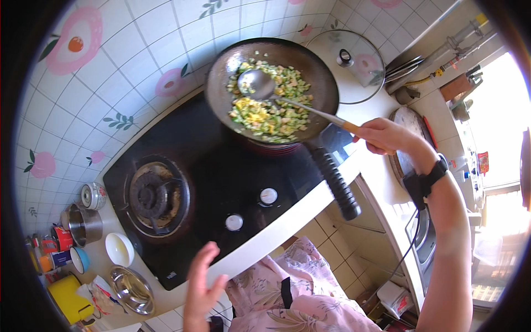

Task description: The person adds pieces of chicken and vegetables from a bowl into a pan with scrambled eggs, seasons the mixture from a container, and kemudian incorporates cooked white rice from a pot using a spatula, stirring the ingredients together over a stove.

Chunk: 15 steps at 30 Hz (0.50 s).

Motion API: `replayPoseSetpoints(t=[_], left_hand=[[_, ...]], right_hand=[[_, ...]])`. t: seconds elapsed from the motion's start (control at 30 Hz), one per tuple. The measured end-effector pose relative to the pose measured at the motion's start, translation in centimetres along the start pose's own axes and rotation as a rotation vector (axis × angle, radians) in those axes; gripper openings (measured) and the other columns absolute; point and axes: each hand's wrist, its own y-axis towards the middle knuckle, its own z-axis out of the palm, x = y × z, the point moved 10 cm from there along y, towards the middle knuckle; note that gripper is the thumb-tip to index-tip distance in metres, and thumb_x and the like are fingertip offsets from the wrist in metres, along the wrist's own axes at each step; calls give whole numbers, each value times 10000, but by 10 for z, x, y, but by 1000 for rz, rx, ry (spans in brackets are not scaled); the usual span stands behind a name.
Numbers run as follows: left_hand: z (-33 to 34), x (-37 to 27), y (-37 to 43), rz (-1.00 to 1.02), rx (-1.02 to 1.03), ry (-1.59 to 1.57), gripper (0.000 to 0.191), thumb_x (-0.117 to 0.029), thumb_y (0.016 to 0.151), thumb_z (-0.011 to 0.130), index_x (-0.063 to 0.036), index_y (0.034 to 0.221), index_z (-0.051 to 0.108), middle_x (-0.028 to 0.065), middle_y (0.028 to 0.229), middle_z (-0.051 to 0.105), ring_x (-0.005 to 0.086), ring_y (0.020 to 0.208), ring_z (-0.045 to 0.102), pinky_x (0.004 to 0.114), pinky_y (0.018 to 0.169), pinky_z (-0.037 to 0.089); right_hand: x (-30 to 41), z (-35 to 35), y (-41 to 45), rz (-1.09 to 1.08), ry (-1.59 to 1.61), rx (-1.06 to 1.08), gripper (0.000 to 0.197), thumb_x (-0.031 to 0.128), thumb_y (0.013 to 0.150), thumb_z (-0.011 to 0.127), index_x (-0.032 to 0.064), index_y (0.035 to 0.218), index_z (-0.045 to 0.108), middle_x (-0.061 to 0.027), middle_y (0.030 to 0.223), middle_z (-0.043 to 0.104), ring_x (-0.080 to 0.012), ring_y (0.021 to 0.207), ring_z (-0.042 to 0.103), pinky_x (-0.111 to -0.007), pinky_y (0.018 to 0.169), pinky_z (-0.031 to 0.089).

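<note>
My right hand (pixel 383 135) grips the wooden handle of a metal ladle (pixel 257 84), whose bowl rests among the food in a dark wok (pixel 319 83). Diced green vegetables, small pinkish pieces and yellow egg-like bits make up the food (pixel 269 118). The wok sits over the right-hand side of a black glass gas stove (pixel 207 166), its ribbed black handle (pixel 337 182) pointing towards me and past the counter edge. My left hand (pixel 203 278) holds nothing; its fingers are apart near the stove's front edge, and it looks slightly blurred.
A bare burner (pixel 151 197) lies left of the wok. A glass lid (pixel 348 66) leans by the tiled wall. Bowls, including a white bowl (pixel 119 249) and a steel bowl (pixel 132 290), stand at left. A cable (pixel 404 253) hangs from my right wrist device.
</note>
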Motion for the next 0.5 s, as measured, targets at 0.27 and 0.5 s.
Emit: replayPoseSetpoints(t=[0.27, 0.5], left_hand=[[167, -45, 62, -48, 109, -678, 570, -116, 876, 492, 1, 1336, 177, 219, 1258, 395, 282, 1163, 429, 371, 967, 329], [214, -76, 112, -43, 233, -906, 560, -182, 925, 410, -98, 1376, 90, 123, 1163, 462, 188, 1024, 509, 352, 865, 438]], right_hand=[[12, -76, -17, -531, -242, -423, 230, 78, 832, 553, 33, 1047, 483, 7, 676, 492, -34, 530, 410, -193, 461, 336], [37, -67, 10, -571, -180, -415, 351, 102, 816, 524, 57, 1164, 503, -86, 729, 579, -164, 644, 530, -288, 623, 447]])
